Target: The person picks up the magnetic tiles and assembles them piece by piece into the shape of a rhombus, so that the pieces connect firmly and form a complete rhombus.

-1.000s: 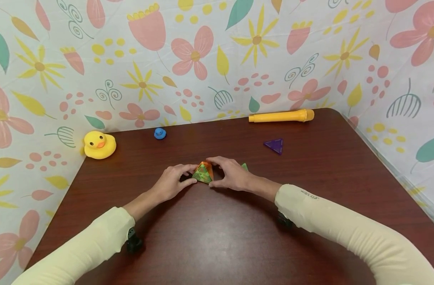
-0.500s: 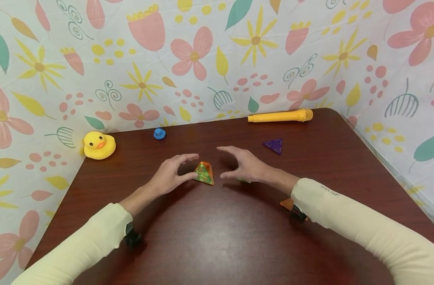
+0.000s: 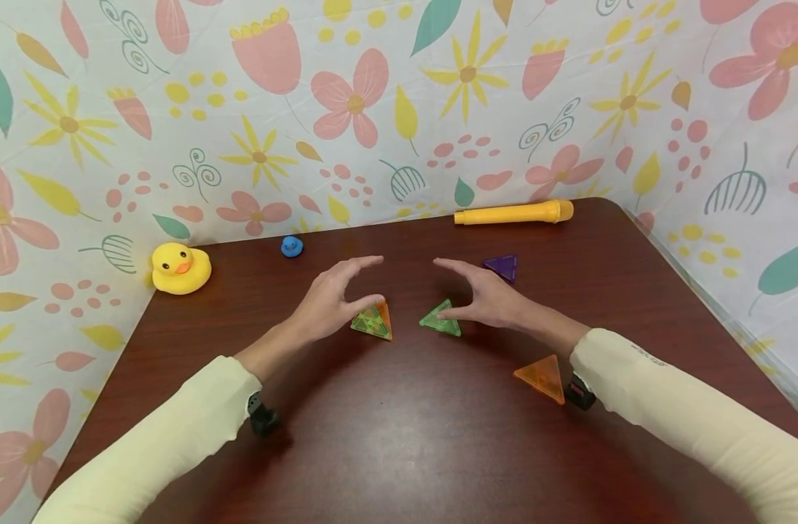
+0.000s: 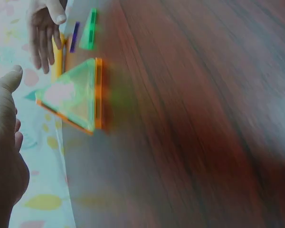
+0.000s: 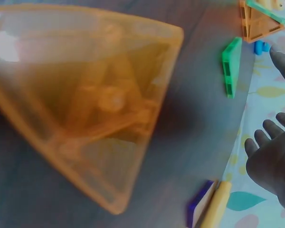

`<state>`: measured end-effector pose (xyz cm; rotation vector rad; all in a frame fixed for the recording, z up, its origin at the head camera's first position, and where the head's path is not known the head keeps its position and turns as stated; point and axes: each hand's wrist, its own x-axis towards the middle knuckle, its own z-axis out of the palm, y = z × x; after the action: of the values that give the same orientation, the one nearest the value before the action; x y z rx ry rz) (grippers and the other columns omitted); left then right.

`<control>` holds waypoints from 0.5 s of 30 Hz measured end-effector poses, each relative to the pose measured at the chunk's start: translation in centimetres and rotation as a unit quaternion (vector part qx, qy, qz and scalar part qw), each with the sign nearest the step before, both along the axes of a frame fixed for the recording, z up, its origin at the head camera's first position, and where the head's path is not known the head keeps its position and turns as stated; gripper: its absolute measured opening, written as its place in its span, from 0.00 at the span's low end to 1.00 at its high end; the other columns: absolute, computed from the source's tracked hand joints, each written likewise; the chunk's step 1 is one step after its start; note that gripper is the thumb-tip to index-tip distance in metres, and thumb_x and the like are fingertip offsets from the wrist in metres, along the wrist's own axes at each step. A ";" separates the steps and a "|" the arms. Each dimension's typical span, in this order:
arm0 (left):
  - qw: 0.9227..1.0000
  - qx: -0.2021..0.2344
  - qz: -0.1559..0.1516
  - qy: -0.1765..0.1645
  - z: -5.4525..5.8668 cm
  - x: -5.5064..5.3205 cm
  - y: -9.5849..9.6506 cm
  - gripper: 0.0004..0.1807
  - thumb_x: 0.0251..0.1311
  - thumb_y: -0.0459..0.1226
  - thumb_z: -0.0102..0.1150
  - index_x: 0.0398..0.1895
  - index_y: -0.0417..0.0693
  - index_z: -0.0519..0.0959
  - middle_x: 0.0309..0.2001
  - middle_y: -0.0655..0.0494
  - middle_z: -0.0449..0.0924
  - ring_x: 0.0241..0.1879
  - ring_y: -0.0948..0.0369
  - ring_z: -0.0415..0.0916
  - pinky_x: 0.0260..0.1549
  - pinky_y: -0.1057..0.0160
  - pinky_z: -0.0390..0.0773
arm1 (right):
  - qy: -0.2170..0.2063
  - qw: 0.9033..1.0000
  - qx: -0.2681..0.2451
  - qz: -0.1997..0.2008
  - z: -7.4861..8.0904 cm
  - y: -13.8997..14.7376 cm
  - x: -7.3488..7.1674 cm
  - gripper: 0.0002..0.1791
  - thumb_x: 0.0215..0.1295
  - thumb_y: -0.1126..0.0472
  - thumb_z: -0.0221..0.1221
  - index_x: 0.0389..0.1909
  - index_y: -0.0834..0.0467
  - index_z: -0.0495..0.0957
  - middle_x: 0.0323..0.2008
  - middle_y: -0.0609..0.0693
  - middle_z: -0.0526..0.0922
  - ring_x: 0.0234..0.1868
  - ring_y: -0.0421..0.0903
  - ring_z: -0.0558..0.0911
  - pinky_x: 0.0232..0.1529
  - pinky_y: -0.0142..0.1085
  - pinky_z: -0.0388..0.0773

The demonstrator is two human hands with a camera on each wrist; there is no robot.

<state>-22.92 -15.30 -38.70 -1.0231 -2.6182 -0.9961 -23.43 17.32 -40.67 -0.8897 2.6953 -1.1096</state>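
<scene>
A small pyramid of translucent green and orange magnetic tiles (image 3: pixel 376 323) stands mid-table; its green face (image 4: pixel 71 92) shows large in the left wrist view. My left hand (image 3: pixel 327 304) hovers beside and above it, fingers extended, thumb tip overlapping its top in the head view. Across the gap, my right hand (image 3: pixel 494 297) is held with fingers and thumb spread, holding nothing. Its thumb overlaps a loose green triangular tile (image 3: pixel 446 324) on the table. An orange triangular tile (image 3: pixel 544 377) lies near the right wrist and fills much of the right wrist view (image 5: pixel 99 95).
Behind the right hand lies a purple triangular tile (image 3: pixel 504 266). A yellow toy microphone (image 3: pixel 513 214) rests along the back edge. A small blue duck (image 3: pixel 292 247) and a larger yellow duck (image 3: pixel 180 269) stand at the back left. Flowered sheeting (image 3: pixel 353 175) borders the brown table (image 3: pixel 386 437).
Both hands have let go of the pyramid and lifted away, the right one moving rightward. The green and orange loose tiles, hidden or partly covered before, now show.
</scene>
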 end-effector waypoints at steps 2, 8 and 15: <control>1.000 -0.002 -0.004 -0.003 0.1 0.0 0.8 0.37 0.69 0.45 0.73 0.78 0.49 0.71 0.73 0.55 0.74 0.74 0.56 0.68 0.68 0.48 0.74 | -0.002 1.000 -0.002 -0.002 -0.3 0.4 0.1 0.52 0.61 0.54 0.79 0.81 0.60 0.62 0.79 0.59 0.65 0.79 0.60 0.64 0.76 0.60 0.62; 1.000 -0.016 -0.013 -0.018 0.2 0.2 3.0 0.38 0.69 0.47 0.72 0.78 0.49 0.70 0.74 0.55 0.73 0.74 0.57 0.68 0.70 0.49 0.72 | 0.011 1.000 -0.001 -0.015 -1.3 0.7 0.9 0.48 0.60 0.53 0.80 0.76 0.66 0.68 0.73 0.62 0.72 0.74 0.61 0.70 0.72 0.60 0.68; 0.998 -0.053 -0.020 0.004 -0.2 0.5 5.6 0.36 0.71 0.46 0.71 0.77 0.47 0.71 0.73 0.53 0.74 0.73 0.55 0.70 0.69 0.50 0.72 | 0.023 0.998 0.020 -0.046 -2.3 0.3 2.1 0.45 0.58 0.50 0.81 0.71 0.66 0.73 0.68 0.62 0.76 0.70 0.62 0.73 0.70 0.60 0.70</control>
<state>-22.45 -9.69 -38.95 -1.1059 -2.6803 -0.8668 -21.37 17.59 -43.00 -0.8013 2.8106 -1.0621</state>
